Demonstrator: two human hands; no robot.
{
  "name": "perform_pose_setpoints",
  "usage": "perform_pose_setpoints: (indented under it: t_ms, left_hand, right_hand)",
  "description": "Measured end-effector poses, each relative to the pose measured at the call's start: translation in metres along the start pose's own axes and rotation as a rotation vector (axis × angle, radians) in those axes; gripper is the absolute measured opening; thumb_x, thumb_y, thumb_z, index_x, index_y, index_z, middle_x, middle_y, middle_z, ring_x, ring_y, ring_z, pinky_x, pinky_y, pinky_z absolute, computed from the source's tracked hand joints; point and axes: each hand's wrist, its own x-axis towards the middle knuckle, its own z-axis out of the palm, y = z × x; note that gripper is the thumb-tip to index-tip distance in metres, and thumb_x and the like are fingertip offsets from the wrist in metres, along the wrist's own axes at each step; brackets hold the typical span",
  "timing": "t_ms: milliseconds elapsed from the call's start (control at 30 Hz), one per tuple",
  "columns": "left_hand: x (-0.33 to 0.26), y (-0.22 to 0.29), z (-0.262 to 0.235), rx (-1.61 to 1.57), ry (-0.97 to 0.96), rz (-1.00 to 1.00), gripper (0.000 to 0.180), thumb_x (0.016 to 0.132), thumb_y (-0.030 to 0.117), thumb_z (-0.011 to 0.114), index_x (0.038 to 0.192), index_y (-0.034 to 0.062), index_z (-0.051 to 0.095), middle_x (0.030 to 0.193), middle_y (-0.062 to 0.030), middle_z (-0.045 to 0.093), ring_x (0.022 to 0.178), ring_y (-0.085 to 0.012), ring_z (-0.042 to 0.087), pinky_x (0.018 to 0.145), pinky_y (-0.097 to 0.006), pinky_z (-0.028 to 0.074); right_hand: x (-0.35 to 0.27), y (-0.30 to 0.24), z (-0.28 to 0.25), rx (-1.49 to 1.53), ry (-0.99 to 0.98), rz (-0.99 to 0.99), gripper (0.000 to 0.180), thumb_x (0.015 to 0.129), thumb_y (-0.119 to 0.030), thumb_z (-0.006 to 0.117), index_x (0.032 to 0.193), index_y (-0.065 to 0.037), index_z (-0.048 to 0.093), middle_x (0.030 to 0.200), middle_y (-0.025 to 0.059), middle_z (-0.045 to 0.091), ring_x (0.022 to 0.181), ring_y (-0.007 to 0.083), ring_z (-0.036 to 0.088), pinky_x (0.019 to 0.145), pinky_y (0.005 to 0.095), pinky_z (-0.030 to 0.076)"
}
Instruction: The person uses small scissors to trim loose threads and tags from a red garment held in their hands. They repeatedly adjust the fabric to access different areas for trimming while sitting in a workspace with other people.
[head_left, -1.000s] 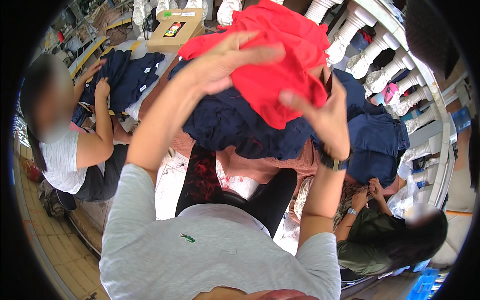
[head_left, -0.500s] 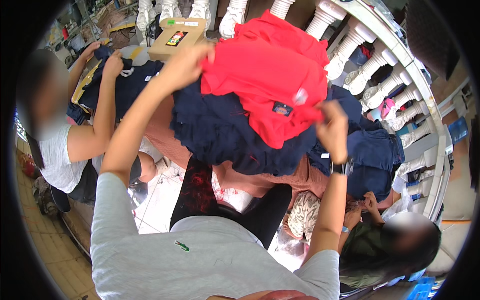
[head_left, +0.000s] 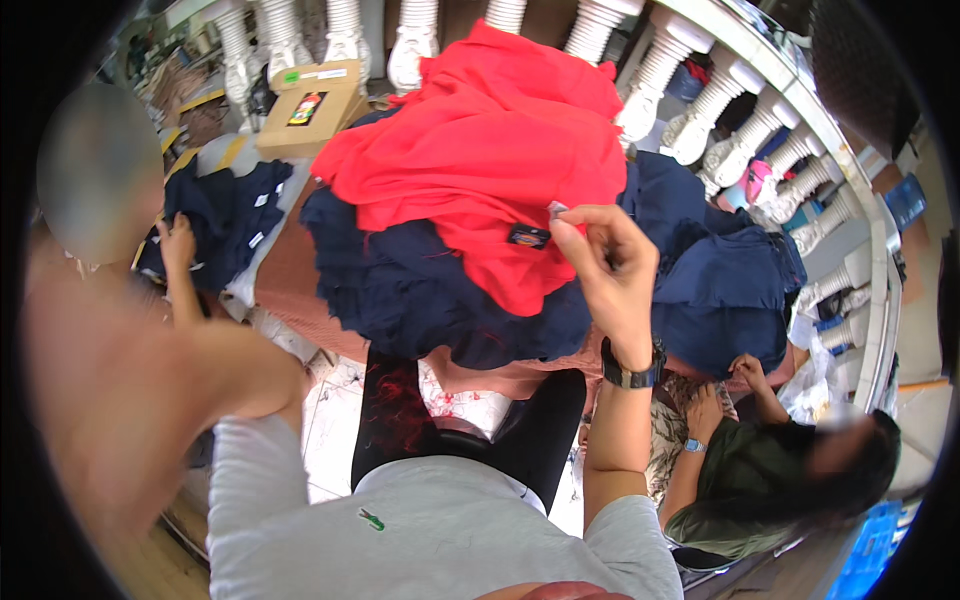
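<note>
A red garment (head_left: 480, 150) is spread over a pile of navy blue garments (head_left: 400, 280). A dark woven label (head_left: 528, 236) shows on its front part. Beside that label, my right hand (head_left: 612, 265) is closed in a pinch on a small whitish sticker (head_left: 557, 210). Whether the sticker is still attached to the red cloth cannot be made out. My left arm (head_left: 150, 400) is bent, large and blurred at the left side. Its hand does not show.
A cardboard box (head_left: 310, 110) stands at the back left. A person at the left has a hand (head_left: 178, 240) by navy clothes (head_left: 225, 210). More folded navy garments (head_left: 720, 300) lie at the right, near another person's hands (head_left: 705, 410). White balusters (head_left: 655, 75) line the back.
The red garment, held by both hands before, now lies on the navy pile. My left hand has let go and withdrawn leftward; my right hand has moved left to the sticker.
</note>
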Motion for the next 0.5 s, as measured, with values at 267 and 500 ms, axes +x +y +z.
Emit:
perform_pose_setpoints:
  t_ms: [267,500]
  left_hand:
    - [-0.075,-0.114,-0.09,-0.449,-0.308,-1.158,0.02,0.099,0.021,0.06,0.111,0.0051,0.06,0.099,-0.0072,0.059,0.093,-0.015,0.056,0.083,-0.029,0.044]
    - [-0.131,-0.23,-0.223,-1.145,0.239,-1.632,0.019,0.101,0.026,0.059,0.105,0.0076,0.059,0.087,-0.0054,0.056,0.079,-0.0101,0.054,0.072,-0.025,0.044]
  right_hand:
    - [0.002,-0.104,-0.036,0.463,0.151,-0.795,0.04,0.081,-0.009,0.081,0.116,-0.001,0.064,0.068,-0.0075,0.051,0.059,0.0015,0.041,0.058,0.0181,0.033]
    - [-0.012,-0.131,-0.056,0.305,0.137,-1.093,0.034,0.083,-0.01,0.078,0.113,-0.002,0.064,0.07,-0.0071,0.052,0.059,0.002,0.042,0.058,0.0183,0.034]
